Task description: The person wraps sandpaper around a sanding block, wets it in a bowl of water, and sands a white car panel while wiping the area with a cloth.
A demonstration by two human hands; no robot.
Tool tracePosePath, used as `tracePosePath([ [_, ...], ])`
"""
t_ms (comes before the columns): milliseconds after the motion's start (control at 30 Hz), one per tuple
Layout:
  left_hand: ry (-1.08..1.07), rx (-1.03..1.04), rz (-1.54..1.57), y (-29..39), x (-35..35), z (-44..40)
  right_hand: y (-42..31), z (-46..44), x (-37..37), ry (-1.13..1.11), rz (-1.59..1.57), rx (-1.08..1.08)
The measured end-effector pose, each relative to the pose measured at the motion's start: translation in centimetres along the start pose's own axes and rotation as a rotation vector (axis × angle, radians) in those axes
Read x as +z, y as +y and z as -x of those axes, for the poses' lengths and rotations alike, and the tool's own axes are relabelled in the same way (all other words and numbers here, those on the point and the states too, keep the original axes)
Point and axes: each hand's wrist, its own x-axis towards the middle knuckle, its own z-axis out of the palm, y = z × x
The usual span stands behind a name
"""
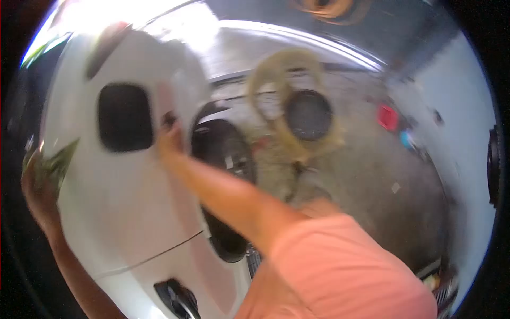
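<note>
My left hand, at the far left, is closed on a crumpled greenish cloth against the white car body. My right hand reaches out to the car's side panel, between a dark rounded-square patch and the black wheel. Its fingers are bent around a small dark item, too blurred to name. Whether the patch is an opening or a dark cover, I cannot tell. Lower down, a dark door handle sits below a panel seam.
A yellowish plastic chair with a dark round object on it stands on the concrete floor. A red basket and a blue-and-white item lie near the pale blue wall. Something orange and coiled shows at the top.
</note>
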Motion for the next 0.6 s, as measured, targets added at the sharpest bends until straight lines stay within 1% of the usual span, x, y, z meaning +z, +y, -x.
tracePosePath([
  [33, -0.083, 0.100, -0.275, 0.5, -0.7, 0.6, -0.3, 0.5, 0.9, 0.126, 0.152, 0.032],
  [67, -0.138, 0.223, -0.541, 1.0, -1.1, 1.1, -0.4, 0.9, 0.6, 0.215, 0.249, -0.084],
  [100, -0.191, 0.404, -0.447, 0.4, -0.9, 1.7, 0.0, 1.3, 0.0, 0.216, 0.249, -0.115],
  [133, -0.225, 0.404, -0.520, 0.8, -0.4, 2.2, -0.6, 1.8, -1.2, 0.079, 0.269, -0.108],
  [167, -0.266, 0.422, -0.585, 2.0, -0.3, 2.6, 0.3, 2.2, -1.5, 0.068, 0.272, -0.177],
  [233, -0.271, 0.470, -0.537, 4.8, -0.6, 1.7, 1.3, 1.4, -2.1, 0.053, 0.296, -0.333],
  [300, -0.232, 0.482, -0.457, 4.5, -0.1, 1.0, 1.5, 1.5, -2.5, 0.029, 0.148, -0.315],
  [333, -0.186, 0.472, -0.412, 3.1, 1.2, 0.6, 1.1, 0.3, -1.9, 0.008, 0.073, -0.321],
  [400, -0.131, 0.488, -0.347, 2.4, 2.6, 0.2, 0.2, -2.4, -1.6, -0.070, 0.070, -0.333],
  [433, -0.144, 0.472, -0.339, 2.7, 3.0, -0.1, -0.7, -4.3, -1.9, -0.104, 0.069, -0.338],
  [467, -0.161, 0.454, -0.334, 3.0, 3.2, -0.3, -2.1, -6.4, -2.4, -0.247, 0.027, -0.302],
  [567, -0.201, 0.425, -0.333, 3.1, 3.5, 0.0, -2.3, -9.5, -1.9, -0.214, 0.108, -0.423],
  [600, -0.211, 0.423, -0.333, 3.0, 3.5, 0.1, -1.8, -7.8, -2.3, -0.231, 0.162, -0.483],
])
